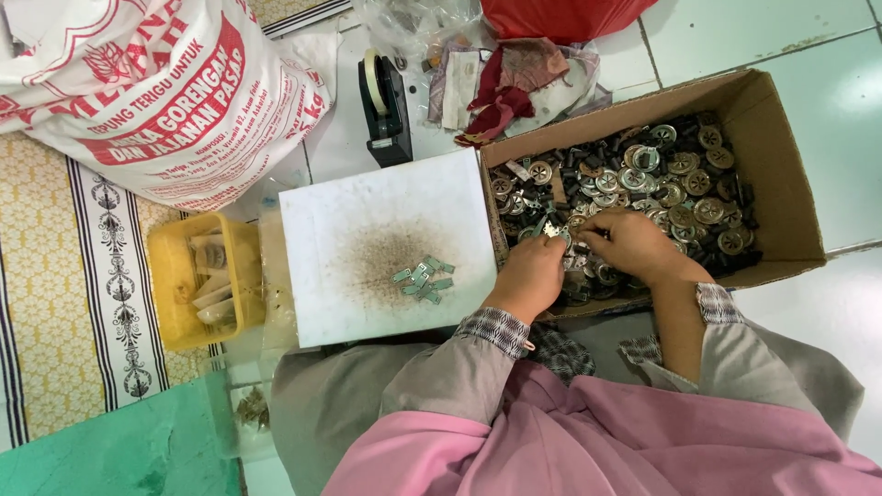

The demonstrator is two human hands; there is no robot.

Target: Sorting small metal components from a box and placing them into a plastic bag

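Metal clip [551, 229] pinched in my left hand [531, 276], right hand [629, 241] curled on box [781, 184] parts, and it could slip back into the heap.

Your hands [588, 257] sit in the near-left corner of the cardboard box [781, 174], hemmed by its walls and the heap of metal discs [661, 184]. You have open room left over the white board [367, 248], apart from the small pile of metal clips [424, 278] near its middle. Beyond the board, the tape dispenser [384, 106] and sack [156, 92] block you; the yellow basket [188, 276] closes the far left. Bare floor tile [827, 55] lies right of the box.
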